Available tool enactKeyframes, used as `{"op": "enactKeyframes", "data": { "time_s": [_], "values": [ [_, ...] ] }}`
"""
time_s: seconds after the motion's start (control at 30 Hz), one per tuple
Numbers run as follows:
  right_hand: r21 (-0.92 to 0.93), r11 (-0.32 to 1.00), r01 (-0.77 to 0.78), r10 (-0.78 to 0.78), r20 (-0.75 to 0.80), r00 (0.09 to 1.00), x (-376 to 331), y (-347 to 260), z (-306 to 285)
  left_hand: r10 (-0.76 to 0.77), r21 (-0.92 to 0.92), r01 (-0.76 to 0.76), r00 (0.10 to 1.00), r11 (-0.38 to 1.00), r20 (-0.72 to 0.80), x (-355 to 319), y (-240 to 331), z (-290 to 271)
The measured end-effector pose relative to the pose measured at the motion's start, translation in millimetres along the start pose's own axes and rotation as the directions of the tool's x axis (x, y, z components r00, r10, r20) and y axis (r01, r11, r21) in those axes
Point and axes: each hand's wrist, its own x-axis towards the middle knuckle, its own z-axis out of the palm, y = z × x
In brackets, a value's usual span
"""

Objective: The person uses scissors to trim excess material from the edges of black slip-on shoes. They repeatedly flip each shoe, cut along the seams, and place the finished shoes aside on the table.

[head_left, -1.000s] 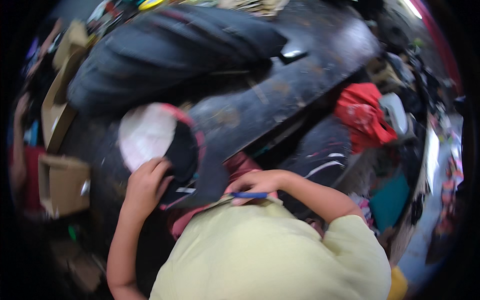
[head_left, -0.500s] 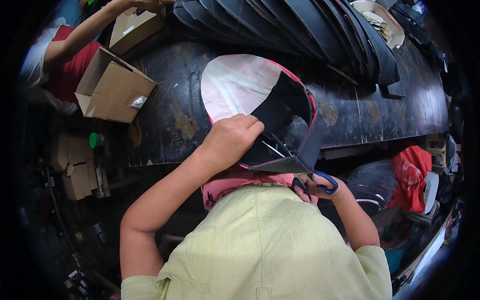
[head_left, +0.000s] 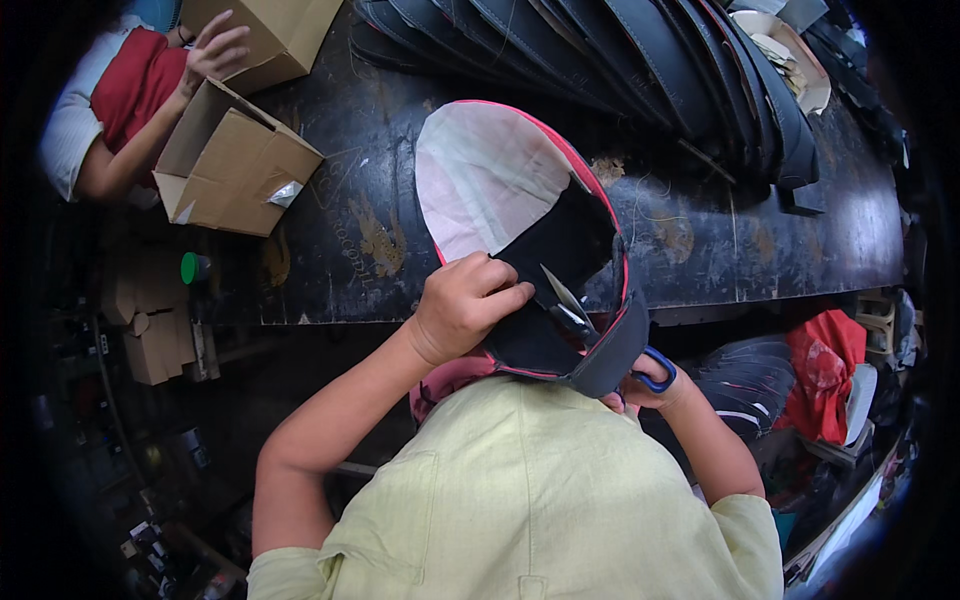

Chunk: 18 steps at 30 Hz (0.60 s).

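A rounded fabric panel (head_left: 500,170), pale inside with black cloth and a red edge, lies on the dark worktable (head_left: 700,240) and hangs over its near edge. My left hand (head_left: 462,305) grips the black part of the panel at its near side. My right hand (head_left: 640,385) is mostly hidden under the panel's grey edge and holds blue-handled scissors (head_left: 655,370), whose blades (head_left: 562,300) point up across the black cloth.
A stack of dark curved panels (head_left: 640,60) lies along the table's far side. Another person (head_left: 130,100) at the upper left handles cardboard boxes (head_left: 235,165). A red cloth (head_left: 825,365) and more dark pieces lie below the table at right.
The view has swung from a blurred look at the table's right end to the panel. My left hand stays on the panel and my right hand has brought the scissors up to the black cloth.
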Motion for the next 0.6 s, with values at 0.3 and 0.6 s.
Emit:
{"op": "enactKeyframes", "data": {
  "time_s": [0.3, 0.6],
  "values": [
    [-0.251, 0.964, -0.084, 0.027, -0.222, 0.975, -11.2, 2.4, 4.0, 0.004, -0.011, -0.004, 1.000, 1.000, -0.014, -0.4, 0.3, 0.5],
    [-0.298, 0.952, -0.071, 0.014, -0.190, 0.982, -6.4, 2.5, -7.8, -0.029, -0.008, 0.029, 0.999, 1.000, -0.022, -1.5, 2.7, -2.4]
  ]
}}
